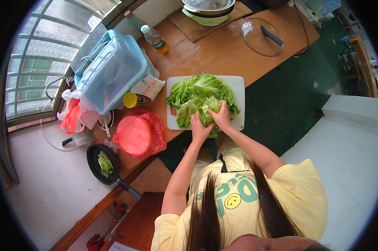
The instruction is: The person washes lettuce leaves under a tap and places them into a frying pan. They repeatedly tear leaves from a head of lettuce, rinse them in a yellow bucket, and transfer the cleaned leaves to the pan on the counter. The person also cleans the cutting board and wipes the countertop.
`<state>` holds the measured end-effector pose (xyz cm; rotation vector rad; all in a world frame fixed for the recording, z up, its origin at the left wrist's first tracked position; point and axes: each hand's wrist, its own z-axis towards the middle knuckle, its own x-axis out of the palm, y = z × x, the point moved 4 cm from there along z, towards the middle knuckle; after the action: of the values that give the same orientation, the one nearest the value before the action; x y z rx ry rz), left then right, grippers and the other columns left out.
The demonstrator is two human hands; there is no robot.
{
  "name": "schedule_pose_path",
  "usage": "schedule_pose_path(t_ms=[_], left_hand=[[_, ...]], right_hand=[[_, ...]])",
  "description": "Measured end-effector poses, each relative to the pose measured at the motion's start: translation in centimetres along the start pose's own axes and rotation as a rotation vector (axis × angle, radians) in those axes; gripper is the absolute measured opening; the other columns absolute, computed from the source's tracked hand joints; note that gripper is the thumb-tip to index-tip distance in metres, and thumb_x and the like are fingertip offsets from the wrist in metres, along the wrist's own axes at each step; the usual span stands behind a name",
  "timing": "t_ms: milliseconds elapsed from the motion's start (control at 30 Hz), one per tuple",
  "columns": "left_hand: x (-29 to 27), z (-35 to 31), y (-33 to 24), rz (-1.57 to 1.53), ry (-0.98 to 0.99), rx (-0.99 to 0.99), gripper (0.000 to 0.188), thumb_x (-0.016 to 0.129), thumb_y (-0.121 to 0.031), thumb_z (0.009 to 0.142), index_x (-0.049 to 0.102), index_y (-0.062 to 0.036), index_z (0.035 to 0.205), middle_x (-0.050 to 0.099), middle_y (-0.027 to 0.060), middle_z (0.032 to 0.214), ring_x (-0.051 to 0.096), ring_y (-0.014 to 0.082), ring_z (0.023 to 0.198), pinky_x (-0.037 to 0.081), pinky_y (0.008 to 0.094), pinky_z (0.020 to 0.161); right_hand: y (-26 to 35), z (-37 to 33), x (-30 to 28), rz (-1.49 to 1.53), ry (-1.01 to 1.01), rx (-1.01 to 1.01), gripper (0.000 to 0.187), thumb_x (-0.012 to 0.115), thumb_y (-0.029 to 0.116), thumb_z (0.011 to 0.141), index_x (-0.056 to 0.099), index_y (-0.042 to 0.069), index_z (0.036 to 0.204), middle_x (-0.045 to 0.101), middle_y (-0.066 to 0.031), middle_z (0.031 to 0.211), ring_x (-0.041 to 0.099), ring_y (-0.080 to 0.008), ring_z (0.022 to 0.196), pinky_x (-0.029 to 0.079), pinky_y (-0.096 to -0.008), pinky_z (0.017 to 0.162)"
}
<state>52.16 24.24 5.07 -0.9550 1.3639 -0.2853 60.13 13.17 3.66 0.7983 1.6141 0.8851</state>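
Observation:
A loose heap of green lettuce (205, 85) covers most of a white cutting board (239, 90) in front of me. At the heap's near side, my left hand (200, 127) has its fingers closed on lettuce leaves. My right hand (221, 117) grips the same leafy bunch from the right, its thumb and fingers pressed into the pale part. Both hands are close together over the board, and the leaves partly hide the fingertips. To the left, a black frying pan (90, 166) holds a few lettuce pieces (105, 164).
Left on the wooden table (189, 54) stand a blue plastic bin (113, 75), a yellow-lidded jar (131, 100), a red plastic bag (155, 134) and a cleaver (83, 138). Farther back are a bottle (155, 39), a glass lid (256, 37) and a pot (207, 16) on a wooden board.

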Motion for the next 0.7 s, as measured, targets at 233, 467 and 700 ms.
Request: schedule_pose_path(t_ms=[233, 467, 700], left_hand=[[0.4, -1.0, -1.1, 0.159, -0.058, 0.027, 0.075, 0.072, -0.009, 0.058, 0.032, -0.0027, 0.121, 0.035, 0.0200, 0.119, 0.037, 0.0388, 0.109, 0.036, 0.0426, 0.091], [-1.6, -3.1, 3.6, -0.795, -0.222, -0.289, 0.049, 0.060, 0.002, 0.068, 0.039, -0.0020, 0.112, 0.052, 0.0092, 0.103, 0.054, 0.0168, 0.093, 0.043, 0.0284, 0.082], [-1.8, -1.1, 1.1, -0.857, 0.125, -0.248, 0.048, 0.059, 0.003, 0.068, 0.045, -0.0035, 0.113, 0.055, 0.0057, 0.102, 0.054, 0.0148, 0.092, 0.042, 0.0263, 0.081]], right_hand=[[-0.8, 0.8, -0.6, 0.262, 0.233, 0.216, 0.049, 0.070, 0.019, 0.071, 0.047, -0.002, 0.108, 0.057, -0.0143, 0.101, 0.055, -0.0213, 0.091, 0.044, -0.0329, 0.076], [-2.1, 1.2, -3.8, 0.091, 0.106, 0.182, 0.029, 0.065, 0.012, 0.075, 0.052, -0.001, 0.098, 0.059, -0.0108, 0.092, 0.057, -0.0179, 0.084, 0.044, -0.0314, 0.072], [1.5, -0.5, -1.8, 0.250, 0.141, -0.051, 0.020, 0.060, 0.010, 0.077, 0.051, 0.003, 0.093, 0.059, -0.0120, 0.082, 0.058, -0.0215, 0.075, 0.044, -0.0319, 0.067]])
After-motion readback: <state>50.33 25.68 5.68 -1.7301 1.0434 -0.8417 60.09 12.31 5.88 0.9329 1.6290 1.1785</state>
